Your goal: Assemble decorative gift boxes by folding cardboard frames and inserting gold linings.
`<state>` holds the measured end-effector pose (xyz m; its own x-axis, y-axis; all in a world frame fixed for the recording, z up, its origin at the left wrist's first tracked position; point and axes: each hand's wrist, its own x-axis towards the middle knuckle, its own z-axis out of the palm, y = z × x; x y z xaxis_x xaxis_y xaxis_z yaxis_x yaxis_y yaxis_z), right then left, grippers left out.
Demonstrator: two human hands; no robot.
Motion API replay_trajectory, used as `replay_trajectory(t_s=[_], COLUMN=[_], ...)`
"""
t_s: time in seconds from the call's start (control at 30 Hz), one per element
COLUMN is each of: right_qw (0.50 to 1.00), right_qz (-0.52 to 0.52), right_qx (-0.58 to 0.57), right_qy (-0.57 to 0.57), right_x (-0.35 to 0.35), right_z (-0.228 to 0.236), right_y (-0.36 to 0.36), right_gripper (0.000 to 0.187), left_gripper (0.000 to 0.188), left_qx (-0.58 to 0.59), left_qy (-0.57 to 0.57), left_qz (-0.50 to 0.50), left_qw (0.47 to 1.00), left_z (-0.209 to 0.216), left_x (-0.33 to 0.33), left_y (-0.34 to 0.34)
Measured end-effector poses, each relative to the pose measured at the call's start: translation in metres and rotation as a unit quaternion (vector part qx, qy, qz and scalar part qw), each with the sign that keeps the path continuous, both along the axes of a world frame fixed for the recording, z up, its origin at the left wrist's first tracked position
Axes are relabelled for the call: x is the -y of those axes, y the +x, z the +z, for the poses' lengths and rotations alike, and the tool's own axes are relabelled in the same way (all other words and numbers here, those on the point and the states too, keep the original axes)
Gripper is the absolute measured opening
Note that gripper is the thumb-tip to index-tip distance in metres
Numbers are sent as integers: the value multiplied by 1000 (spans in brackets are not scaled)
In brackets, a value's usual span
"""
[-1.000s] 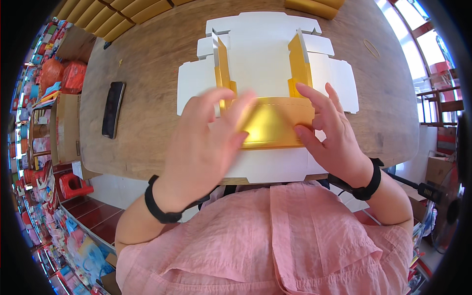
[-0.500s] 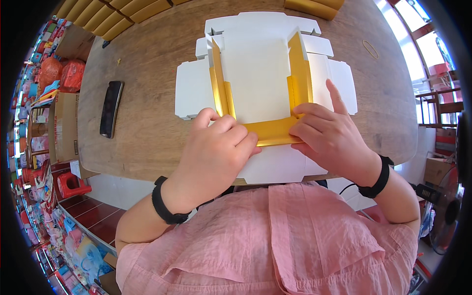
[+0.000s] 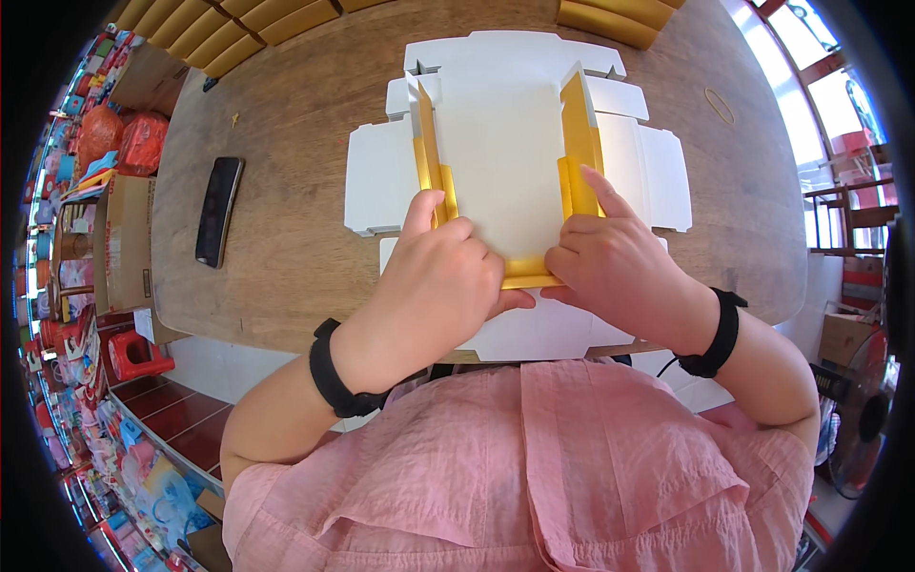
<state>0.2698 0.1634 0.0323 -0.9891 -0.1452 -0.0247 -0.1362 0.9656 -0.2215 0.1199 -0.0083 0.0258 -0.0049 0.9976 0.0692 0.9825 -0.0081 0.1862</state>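
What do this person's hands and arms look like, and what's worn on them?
The left hand and right hand wear no gloves. Each has a broad black wristband. The forearms are bare up to the creased pink sleeves.

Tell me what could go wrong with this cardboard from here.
The near gold wall, pinched by the left hand and right hand, might crease if pressed unevenly.
The left gold wall and right gold wall have no hand at their far ends and may lean outward.
The near white flap, at the edge of the table, could bend against the pink shirt.
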Motion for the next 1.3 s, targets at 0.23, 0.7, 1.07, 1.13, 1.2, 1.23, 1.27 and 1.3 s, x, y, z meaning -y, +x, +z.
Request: replay_trajectory(t_s=[0.23,0.7,1.07,1.13,1.2,1.23,1.27,1.3], right_qw=[998,965,982,984,985,984,982,982], right_qz=[52,-40,-143,-143,-142,-135,-128,-128], right_qx=[-33,-81,2,16,29,38,46,47], right_qy=[6,-246,-123,-108,-92,-111,-129,-129], right_x=[-6,16,-23,-19,-18,-19,-20,-22], right_z=[7,31,22,24,28,30,31,31], right_y=[-2,13,21,19,19,18,17,17], right_gripper=[18,45,48,47,46,43,40,40], left_gripper=[29,35,48,49,44,44,40,36], left_qx=[3,100,250,229,189,188,181,175], left_qy=[-127,1,-2,-7,-17,-18,-13,-7], left_qz=[-54,100,63,51,53,53,50,45], left_qw=[990,990,966,972,980,980,982,984], left_z=[12,28,24,25,28,27,25,23], left_x=[-9,23,26,23,20,19,16,14], left_y=[-10,-43,-49,-48,-45,-45,-47,-48])
